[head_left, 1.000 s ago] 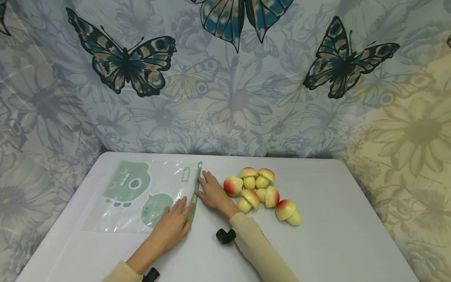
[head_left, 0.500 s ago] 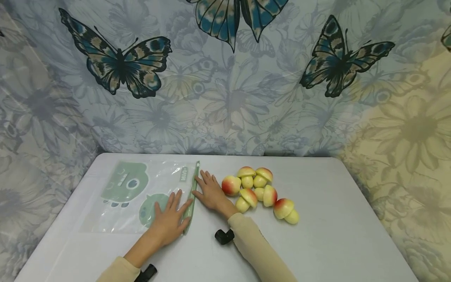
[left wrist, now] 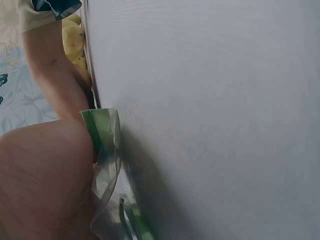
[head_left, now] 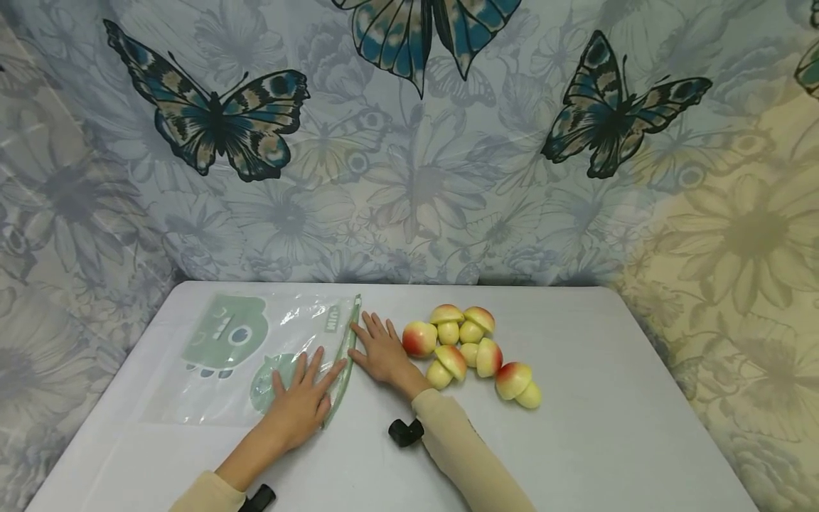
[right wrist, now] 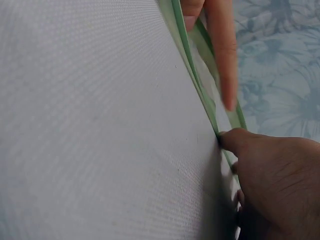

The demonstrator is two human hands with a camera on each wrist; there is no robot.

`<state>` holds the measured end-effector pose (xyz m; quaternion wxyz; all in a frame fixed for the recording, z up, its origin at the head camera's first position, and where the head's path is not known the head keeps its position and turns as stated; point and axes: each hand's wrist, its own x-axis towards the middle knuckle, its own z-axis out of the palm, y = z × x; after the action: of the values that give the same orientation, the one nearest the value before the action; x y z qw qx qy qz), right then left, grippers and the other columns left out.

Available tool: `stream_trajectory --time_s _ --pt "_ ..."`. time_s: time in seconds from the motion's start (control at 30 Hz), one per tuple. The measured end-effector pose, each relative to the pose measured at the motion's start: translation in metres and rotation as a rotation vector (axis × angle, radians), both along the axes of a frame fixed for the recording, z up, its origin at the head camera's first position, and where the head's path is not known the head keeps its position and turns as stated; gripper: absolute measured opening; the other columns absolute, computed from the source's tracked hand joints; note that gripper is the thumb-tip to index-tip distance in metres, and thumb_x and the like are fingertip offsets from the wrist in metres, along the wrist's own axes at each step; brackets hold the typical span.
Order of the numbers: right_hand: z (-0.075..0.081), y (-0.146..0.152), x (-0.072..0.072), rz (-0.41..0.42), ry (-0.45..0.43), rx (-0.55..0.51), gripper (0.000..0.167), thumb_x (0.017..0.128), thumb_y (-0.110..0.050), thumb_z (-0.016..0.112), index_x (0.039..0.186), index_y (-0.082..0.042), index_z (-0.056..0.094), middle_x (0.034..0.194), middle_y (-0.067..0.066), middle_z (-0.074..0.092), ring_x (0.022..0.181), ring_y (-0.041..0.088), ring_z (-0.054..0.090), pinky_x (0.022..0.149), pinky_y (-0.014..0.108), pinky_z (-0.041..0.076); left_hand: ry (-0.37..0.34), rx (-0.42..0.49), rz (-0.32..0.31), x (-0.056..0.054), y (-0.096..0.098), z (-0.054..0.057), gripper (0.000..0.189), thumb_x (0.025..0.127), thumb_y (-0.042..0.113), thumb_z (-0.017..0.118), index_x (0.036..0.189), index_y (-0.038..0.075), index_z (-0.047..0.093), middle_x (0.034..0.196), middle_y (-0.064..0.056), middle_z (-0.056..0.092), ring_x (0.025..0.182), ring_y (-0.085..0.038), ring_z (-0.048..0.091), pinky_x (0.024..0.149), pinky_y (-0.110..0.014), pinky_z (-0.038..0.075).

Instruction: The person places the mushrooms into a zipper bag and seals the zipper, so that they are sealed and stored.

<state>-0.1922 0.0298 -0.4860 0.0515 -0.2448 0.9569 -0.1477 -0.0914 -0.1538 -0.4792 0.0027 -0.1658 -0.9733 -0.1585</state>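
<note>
A clear plastic zip bag [head_left: 224,334] with green animal prints lies flat on the left of the table. Its green-edged mouth [head_left: 342,380] faces right. My left hand [head_left: 296,412] rests on the bag with fingers spread, thumb near the mouth's near end. At the far part of the mouth lies my right hand [head_left: 384,355], fingers extended and tips at the green edge. In the right wrist view, the right thumb [right wrist: 235,140] touches one green strip [right wrist: 197,85], and a second strip runs apart from it. The left wrist view shows the near end of the green edge [left wrist: 102,125] raised.
Several toy mushrooms [head_left: 489,358] with yellow stems and red-yellow caps lie right of my right hand. They stand on a white table [head_left: 608,427] whose back edge meets a butterfly-patterned cloth [head_left: 422,199]. A black wrist camera [head_left: 406,432] sits under the right forearm.
My left hand has slid left over the bag, its fingers spreading wider. The near end of the green edge has shifted left and bowed. The right hand stays at the edge.
</note>
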Motion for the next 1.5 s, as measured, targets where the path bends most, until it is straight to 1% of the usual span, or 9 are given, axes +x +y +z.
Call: stream_trajectory --time_s 0.1,0.33,0.47,0.6,0.77,0.97,1.27,1.37,1.5 --pt "0.0 0.0 0.001 -0.001 -0.01 -0.001 0.056 0.102 -0.042 0.045 0.151 -0.014 0.039 0.161 0.012 0.023 0.149 0.028 0.017 0.12 0.047 0.012 -0.008 -0.023 -0.001 0.0 -0.002 0.0 0.054 0.097 0.016 0.054 0.149 0.021 0.043 0.158 -0.024 0.022 0.142 -0.053 0.018 0.093 -0.085 0.013" --pt "0.0 -0.001 0.002 0.005 -0.015 -0.007 0.057 0.103 -0.042 0.045 0.151 -0.014 0.038 0.161 0.012 0.022 0.149 0.028 0.016 0.12 0.047 0.011 0.025 -0.157 0.011 -0.001 -0.004 0.001 0.055 0.093 0.011 0.058 0.146 0.009 0.045 0.154 -0.028 0.029 0.137 -0.055 0.027 0.089 -0.085 0.024" --pt "0.0 -0.001 0.002 0.0 -0.024 -0.013 0.057 0.102 -0.042 0.046 0.151 -0.014 0.039 0.161 0.011 0.022 0.149 0.028 0.016 0.12 0.048 0.011 0.03 -0.149 0.036 0.0 -0.005 0.002 0.051 0.094 0.011 0.056 0.144 0.005 0.047 0.153 -0.026 0.032 0.137 -0.053 0.03 0.088 -0.083 0.028" --pt "-0.002 -0.001 0.0 0.0 -0.029 -0.012 0.057 0.102 -0.041 0.046 0.151 -0.013 0.038 0.161 0.012 0.021 0.149 0.029 0.016 0.12 0.049 0.01 0.037 -0.128 0.059 0.0 -0.008 0.004 0.054 0.096 0.025 0.058 0.143 0.0 0.046 0.153 -0.024 0.034 0.137 -0.052 0.031 0.091 -0.082 0.027" --pt "-0.002 -0.002 -0.002 -0.018 -0.024 0.002 0.058 0.102 -0.042 0.045 0.151 -0.014 0.038 0.162 0.011 0.022 0.149 0.028 0.016 0.12 0.048 0.01 0.049 -0.132 0.065 -0.002 -0.013 0.007 0.075 0.092 0.044 0.063 0.144 -0.005 0.042 0.154 -0.025 0.031 0.137 -0.051 0.031 0.094 -0.08 0.027" --pt "0.0 -0.002 -0.002 -0.018 -0.028 0.008 0.057 0.102 -0.042 0.045 0.151 -0.014 0.038 0.161 0.01 0.022 0.149 0.027 0.016 0.12 0.048 0.01 0.089 -0.136 0.111 -0.003 -0.02 0.008 0.089 0.086 0.051 0.068 0.143 -0.01 0.039 0.154 -0.024 0.031 0.138 -0.048 0.032 0.096 -0.08 0.024" --pt "-0.001 -0.002 -0.004 -0.01 -0.025 0.016 0.06 0.102 -0.044 0.044 0.153 -0.013 0.034 0.162 0.011 0.021 0.15 0.027 0.015 0.12 0.048 0.01 0.173 -0.111 0.185 -0.004 -0.027 0.007 0.099 0.075 0.059 0.074 0.142 -0.008 0.043 0.158 -0.027 0.018 0.141 -0.054 0.02 0.093 -0.085 0.016" --pt "0.001 -0.002 -0.003 -0.007 -0.032 0.015 0.061 0.102 -0.044 0.043 0.154 -0.013 0.032 0.162 0.011 0.02 0.15 0.027 0.014 0.12 0.048 0.01 0.144 -0.092 0.232 -0.005 -0.03 0.007 0.104 0.074 0.062 0.074 0.146 -0.005 0.039 0.157 -0.03 0.016 0.14 -0.056 0.017 0.089 -0.088 0.014" --pt "0.005 -0.001 -0.001 -0.009 -0.036 0.02 0.061 0.103 -0.044 0.043 0.154 -0.013 0.032 0.162 0.011 0.02 0.15 0.027 0.014 0.12 0.048 0.01 0.065 -0.058 0.284 -0.005 -0.037 0.005 0.109 0.074 0.069 0.069 0.152 0.002 0.032 0.157 -0.032 0.011 0.14 -0.059 0.011 0.085 -0.09 0.011"
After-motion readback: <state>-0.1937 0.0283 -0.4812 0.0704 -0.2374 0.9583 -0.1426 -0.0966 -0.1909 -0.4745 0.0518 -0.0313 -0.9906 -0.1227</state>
